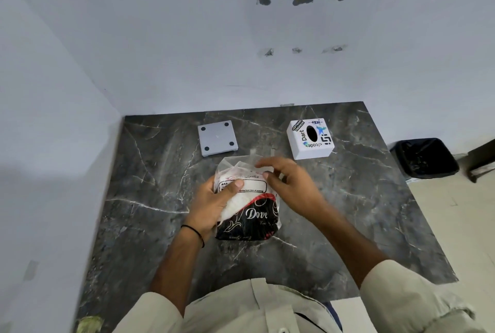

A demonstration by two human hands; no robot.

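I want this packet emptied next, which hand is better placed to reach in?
Right, probably: the right hand pinches the open top of the packet, while the left hand grips its side.

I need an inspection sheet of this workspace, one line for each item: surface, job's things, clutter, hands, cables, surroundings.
Surface: dark marble table, veined.
Job's things: plastic packet, held near the table's middle.
Clutter: white sticker box and grey square plate behind the packet, untouched.
Hands: left hand grips the packet's side; right hand pinches its top.
Cables: nothing seen.
Surroundings: white wall with holes; black bin on the floor.
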